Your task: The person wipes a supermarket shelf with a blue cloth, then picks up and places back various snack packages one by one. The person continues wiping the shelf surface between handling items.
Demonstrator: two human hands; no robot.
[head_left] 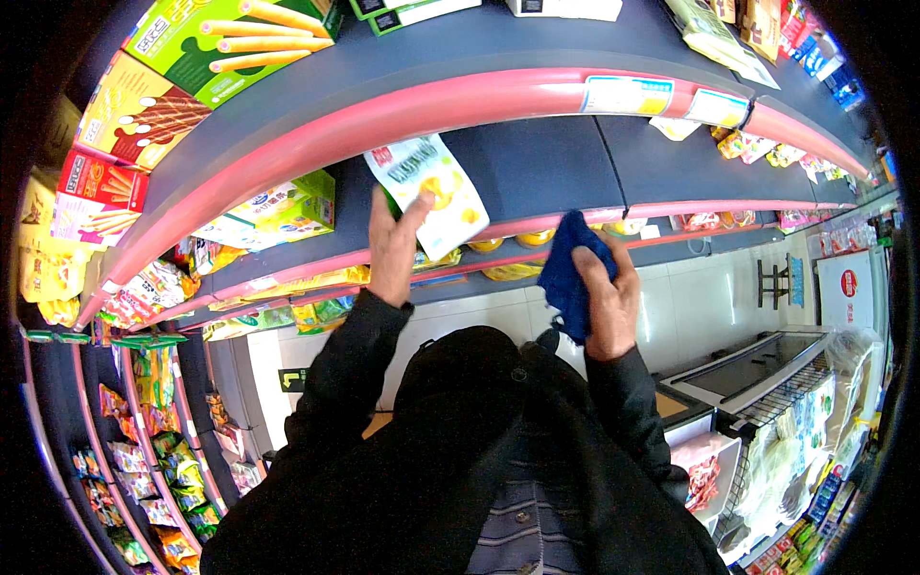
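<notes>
While the left hand [393, 244] holds a white packet [443, 209] in a nearly closed grip, thumb across its front, the right hand [611, 305] has its grip closed around a bunched dark blue cloth [573, 273]. The packet is tilted at the front of a dark grey shelf [537, 168]; whether it touches the shelf, I cannot tell. Its face carries a red mark at the upper corner, dark green lettering and pictures of round yellow pieces. White-and-blue price labels [628, 95] sit on the curved pink rail [412, 101] above. Upper left, a green box [225, 43] shows printed pale sticks beside white lettering; a green-and-white box [278, 209] stands below the rail. Pale, shiny tiles cover the floor [671, 297]. Bagged snacks [177, 470] fill racks at lower left, and a dark stool [772, 286] and black wire basket [781, 395] are at right.
</notes>
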